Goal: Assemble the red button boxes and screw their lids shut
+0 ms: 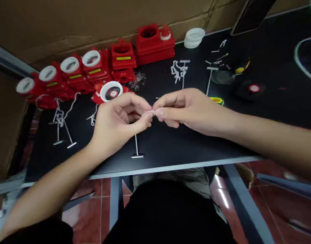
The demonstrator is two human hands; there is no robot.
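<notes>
Over the middle of the table my left hand (122, 117) and my right hand (185, 108) meet fingertip to fingertip. Between the left thumb and forefinger runs a short length of white cord (148, 112), and its end is pinched by the right thumb and forefinger. Below the left hand, a T-shaped metal rod (137, 149) points down toward the front edge; its upper part is hidden behind the fingers. Just behind the left hand sits a red housing with a white ring (103, 90) around a dark round face.
Several red housings (95, 73), most with white rings, line the back. T-shaped rods with white cord (61, 119) lie at left, more cord (179, 70) behind my right hand. White rings (194, 38) are stacked at the back; a yellow-handled screwdriver (217, 100) lies right.
</notes>
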